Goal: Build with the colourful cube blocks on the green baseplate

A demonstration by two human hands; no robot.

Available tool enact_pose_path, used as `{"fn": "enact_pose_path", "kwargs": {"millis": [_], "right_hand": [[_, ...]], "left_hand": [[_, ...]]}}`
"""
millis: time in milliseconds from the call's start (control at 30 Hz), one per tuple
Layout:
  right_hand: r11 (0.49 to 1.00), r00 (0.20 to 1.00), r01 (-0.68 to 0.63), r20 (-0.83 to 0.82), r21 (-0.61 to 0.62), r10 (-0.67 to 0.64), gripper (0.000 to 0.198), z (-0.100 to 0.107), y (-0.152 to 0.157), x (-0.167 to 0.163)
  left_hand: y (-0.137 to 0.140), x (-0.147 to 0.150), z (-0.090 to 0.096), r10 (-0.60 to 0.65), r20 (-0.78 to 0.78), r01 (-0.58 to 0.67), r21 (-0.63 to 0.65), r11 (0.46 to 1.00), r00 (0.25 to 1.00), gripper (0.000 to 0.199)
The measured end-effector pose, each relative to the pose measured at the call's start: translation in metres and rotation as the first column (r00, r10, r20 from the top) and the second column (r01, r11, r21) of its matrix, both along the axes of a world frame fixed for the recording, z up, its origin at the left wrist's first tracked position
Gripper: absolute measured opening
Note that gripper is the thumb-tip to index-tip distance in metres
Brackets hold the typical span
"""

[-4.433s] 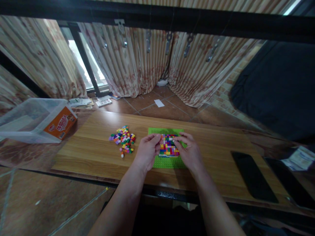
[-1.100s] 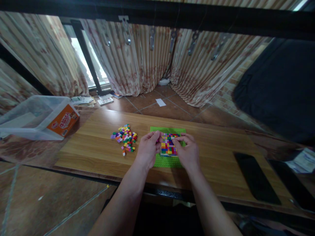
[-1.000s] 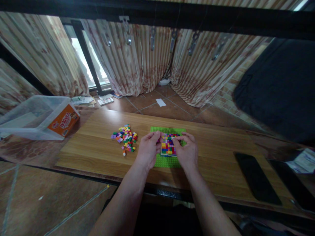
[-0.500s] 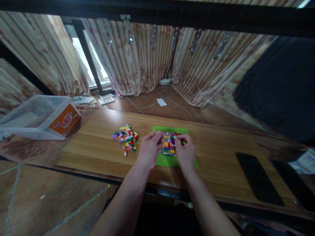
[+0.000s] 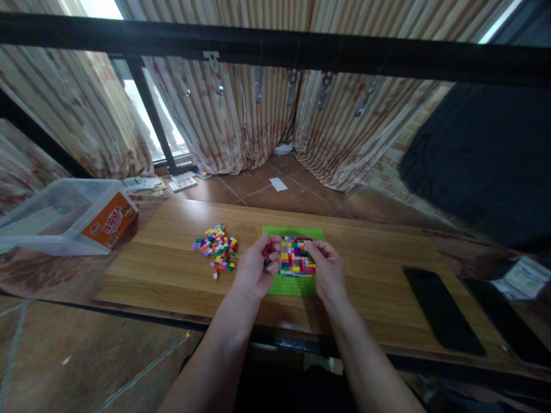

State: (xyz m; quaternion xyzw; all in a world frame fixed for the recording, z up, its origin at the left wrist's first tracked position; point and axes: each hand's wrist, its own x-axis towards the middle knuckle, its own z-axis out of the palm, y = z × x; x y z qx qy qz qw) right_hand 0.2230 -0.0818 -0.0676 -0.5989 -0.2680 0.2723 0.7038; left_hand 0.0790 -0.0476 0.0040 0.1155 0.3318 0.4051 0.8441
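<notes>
A flat multicoloured block of toy bricks [image 5: 295, 261] stands on a green studded baseplate [image 5: 297, 285] in the middle of the wooden table. Several dark red and purplish toy bricks [image 5: 267, 251] lie in the curled fingers of my left hand [image 5: 255, 267], just left of the block. My right hand [image 5: 330, 265] is at the block's right side, thumb and fingertips pinched together over its upper right part. Whatever sits between those fingertips is too small to make out. Part of the block's right edge is hidden by that hand.
Left of my hands is a pile of loose toy bricks [image 5: 218, 246]. A clear plastic bin [image 5: 64, 241] with an orange label stands beyond the table's left end. Two dark flat panels [image 5: 443, 310] lie at the right. A black bar [image 5: 275, 49] crosses overhead.
My left hand has moved off the block's left edge and its fingers have opened somewhat, showing the bricks inside. My right hand has shifted to the block's right side. The view has tilted slightly.
</notes>
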Motion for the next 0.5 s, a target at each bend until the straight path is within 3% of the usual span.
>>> {"fn": "enact_pose_path", "kwargs": {"millis": [133, 233, 367, 500], "right_hand": [[0.987, 0.987, 0.141, 0.070, 0.074, -0.147, 0.021, 0.013, -0.002, 0.008], [0.986, 0.972, 0.143, 0.174, 0.086, -0.156, 0.018, 0.028, -0.007, 0.005], [0.996, 0.954, -0.060, 0.297, 0.063, 0.039, 0.012, 0.047, -0.018, -0.013], [0.949, 0.839, -0.316, 0.472, 0.013, 0.273, 0.009, 0.056, -0.026, -0.026]], "left_hand": [[0.004, 0.001, 0.001, 0.079, 0.081, -0.072, -0.087, 0.994, 0.994, 0.025], [0.003, 0.003, 0.002, 0.154, 0.093, -0.143, -0.111, 0.983, 0.984, 0.025], [0.001, 0.005, 0.003, 0.167, 0.127, -0.160, -0.063, 0.985, 0.978, 0.028], [-0.002, 0.007, 0.005, 0.113, 0.133, -0.111, -0.022, 0.994, 0.985, 0.034]]}}
